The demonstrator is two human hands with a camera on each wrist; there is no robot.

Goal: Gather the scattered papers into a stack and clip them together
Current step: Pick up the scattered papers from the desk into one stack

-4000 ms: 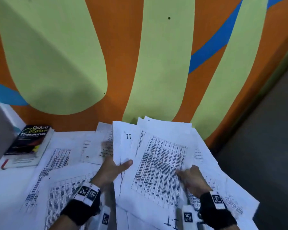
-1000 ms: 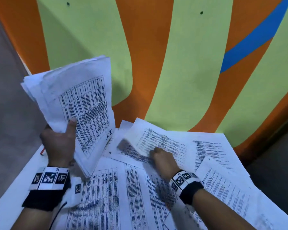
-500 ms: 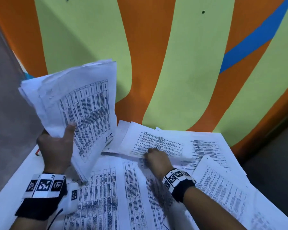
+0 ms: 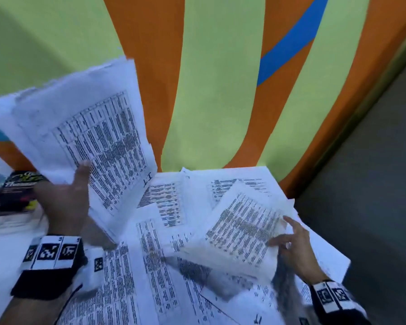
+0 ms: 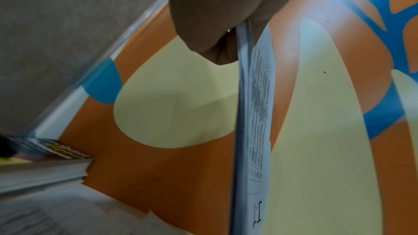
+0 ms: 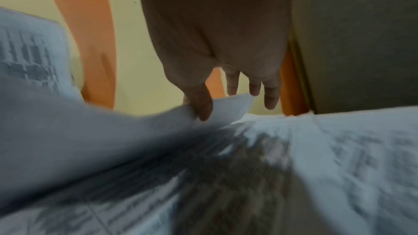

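Observation:
My left hand (image 4: 63,198) grips a stack of printed papers (image 4: 89,132) upright above the table's left side, thumb on the front sheet; the left wrist view shows the stack (image 5: 253,113) edge-on under the hand (image 5: 217,15). At the right my right hand (image 4: 291,245) pinches the edge of a single printed sheet (image 4: 239,228), lifted clear of the other papers. In the right wrist view the thumb (image 6: 202,103) lies on that sheet (image 6: 228,108) and the other fingers are spread. More loose sheets (image 4: 164,202) cover the white table (image 4: 2,254).
A dark thesaurus book (image 4: 12,193) lies at the table's back left corner, also visible as a book (image 5: 45,147) in the left wrist view. An orange, green and blue painted wall (image 4: 211,90) stands right behind the table. Grey floor (image 4: 366,184) lies to the right.
My right hand has moved right from the middle of the table and lifted one sheet. The left hand still holds the stack up, about where it was.

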